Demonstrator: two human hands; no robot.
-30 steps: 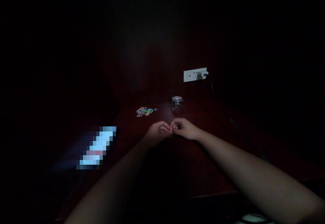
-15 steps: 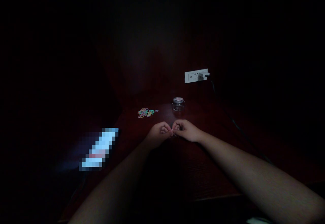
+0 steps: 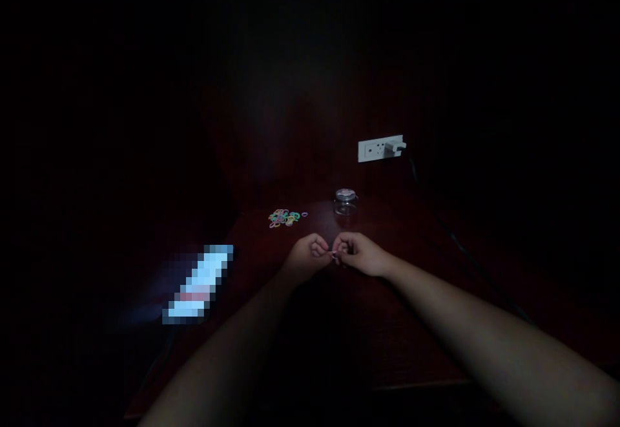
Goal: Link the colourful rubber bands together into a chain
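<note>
"Rubber band [image 3: 334,254] first: where is it?"

"Between the fingertips of the two hands, over the near part of the dark red table [image 3: 387,349]. It looks like a small, pale pinkish loop."

"How does the right hand [image 3: 337,252] stand?"

"Nearly closed, with its thumb and forefinger pinching the loop and the other fingers curled in."

"And the left hand [image 3: 329,252]?"

"Its fingers are bent, and the thumb and forefinger come right up to the loop from the other side. Whether they grip it or only touch it, one cannot tell; the spot is too small and dim."

"What lies beyond the hands?"

"A loose pile of bands [image 3: 281,218] in pink, green, yellow and purple, with a single purple band [image 3: 304,214] just to its right. Farther right, a clear jar [image 3: 345,207] stands upright with its lid [image 3: 345,193] on."

"Anything else around?"

"A white outlet [image 3: 369,150] on the wall behind, with a plug [image 3: 396,147] in its right side. A dark cord [image 3: 453,238] runs down the right side of the scene. Off to the left, a bright screen [image 3: 198,285] glows, blurred into blocks."
</note>
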